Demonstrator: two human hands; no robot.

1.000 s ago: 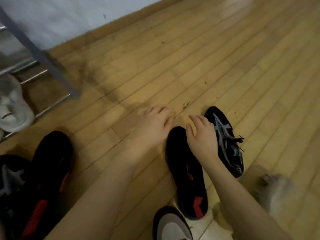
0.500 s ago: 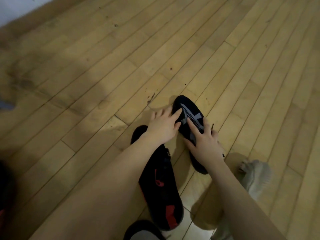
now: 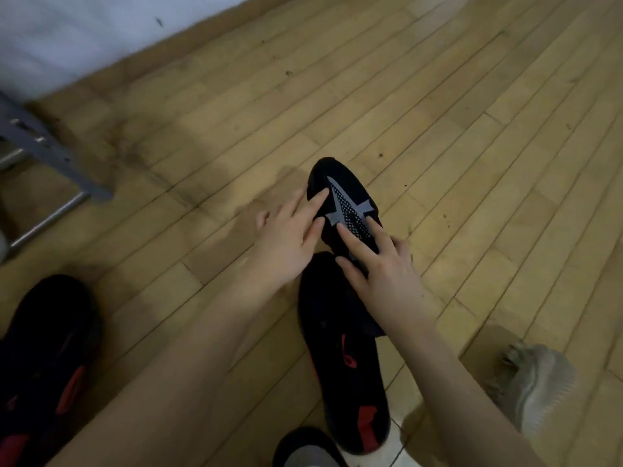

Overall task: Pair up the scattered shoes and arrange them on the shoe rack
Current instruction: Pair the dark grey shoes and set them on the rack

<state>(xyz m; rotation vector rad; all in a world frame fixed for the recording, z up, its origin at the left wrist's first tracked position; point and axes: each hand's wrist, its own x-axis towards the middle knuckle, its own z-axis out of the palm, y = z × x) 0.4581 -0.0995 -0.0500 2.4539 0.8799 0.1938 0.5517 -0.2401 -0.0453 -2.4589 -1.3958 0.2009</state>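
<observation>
A black shoe with a grey star pattern (image 3: 340, 197) is at the centre of the head view, its heel end over the toe of a black shoe with red marks (image 3: 340, 365) on the wooden floor. My right hand (image 3: 384, 278) holds the black and grey shoe, fingers across its top and thumb on its left side. My left hand (image 3: 286, 241) touches the shoe's left edge with straight fingers. A second black and red shoe (image 3: 47, 358) lies at the lower left. The grey metal shoe rack (image 3: 43, 146) shows at the left edge.
A beige shoe (image 3: 532, 382) lies at the lower right. The toe of a grey and black shoe (image 3: 310, 453) shows at the bottom edge. A white wall (image 3: 84, 32) runs along the upper left. Bare wooden floor spreads beyond the shoes.
My right hand has closed round the black and grey shoe and brought it over the black and red shoe's toe. The view has swung left, bringing the rack and left shoe back in.
</observation>
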